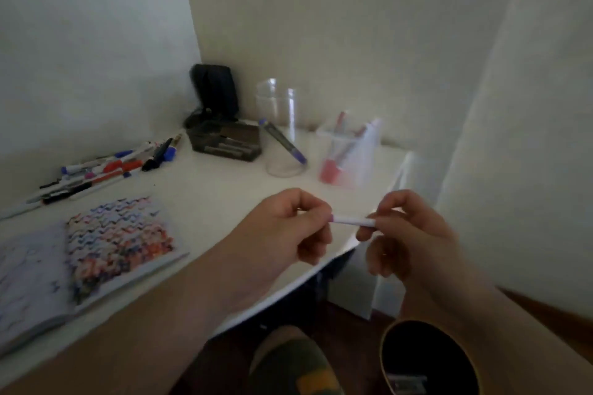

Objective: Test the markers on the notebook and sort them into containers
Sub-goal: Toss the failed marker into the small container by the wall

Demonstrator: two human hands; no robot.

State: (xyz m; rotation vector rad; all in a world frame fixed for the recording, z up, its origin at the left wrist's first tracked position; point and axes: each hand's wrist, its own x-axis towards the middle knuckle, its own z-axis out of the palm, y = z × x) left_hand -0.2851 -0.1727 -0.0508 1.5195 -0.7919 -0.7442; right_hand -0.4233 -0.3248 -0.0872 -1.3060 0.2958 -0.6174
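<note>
above the near edge of the white desk (224, 189), a left hand (288, 228) and a right hand (414, 234) each pinch one end of a white marker (351, 221) held level between them, fingers curled and clamped on it. left of the marker an open notebook (106, 247) lies covered in coloured test squiggles, and beyond the notebook sits a loose row of markers (106, 170). beyond the held marker stand a clear cup with one purple marker (284, 144), a clear container of red markers (345, 157) and a dark box (224, 141).
</note>
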